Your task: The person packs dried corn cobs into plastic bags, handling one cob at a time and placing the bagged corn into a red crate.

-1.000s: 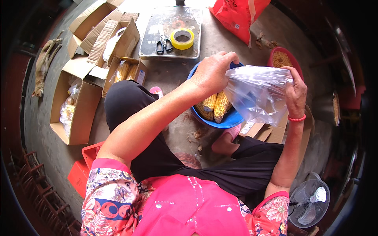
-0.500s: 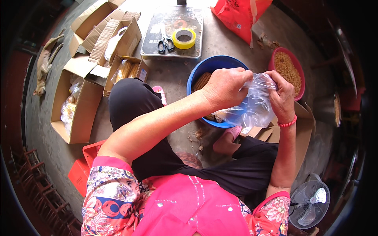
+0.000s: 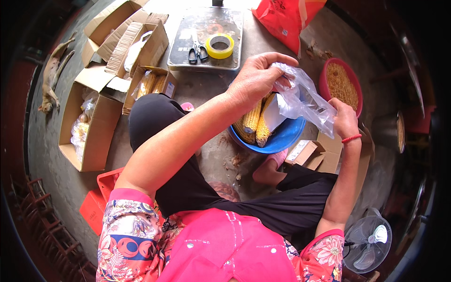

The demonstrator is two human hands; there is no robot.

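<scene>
Seated person in pink floral top & black trousers, seen from above; knees fill the near view. Small white fan stands at near right on the concrete floor.

Both hands are raised over a blue bowl. Left hand is clenched on the upper edge of a clear plastic bag; right hand, red band at wrist, pinches its lower right corner. Versus half a sec ago the bag is less bunched & stretched wider between the hands, and the left hand has lifted off the bowl, so the corn cobs show again. Judged: bag being pulled open, nothing in it yet.

Bag's long axis slants from upper left down to lower right; which end is the mouth, can't tell. Cobs lie side by side in the bowl, tips toward the far side.

Further out: pink bowl of kernels at right, open cardboard boxes at left, a dark tray w/ yellow tape roll & scissors, red sack farthest.
</scene>
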